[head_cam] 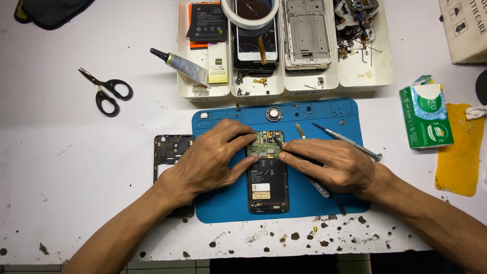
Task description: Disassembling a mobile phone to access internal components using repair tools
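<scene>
An opened phone with a green circuit board and black battery lies on the blue mat. My left hand steadies the phone, fingers on its left edge and top. Gripped in my right hand is a pair of tweezers, tip on the circuit board near the top. A black phone back frame lies left of the mat, partly under my left wrist.
A screwdriver and a small metal pick lie on the mat. White trays of phone parts stand behind, with a glue tube. Scissors lie left, a green tissue pack and yellow cloth right.
</scene>
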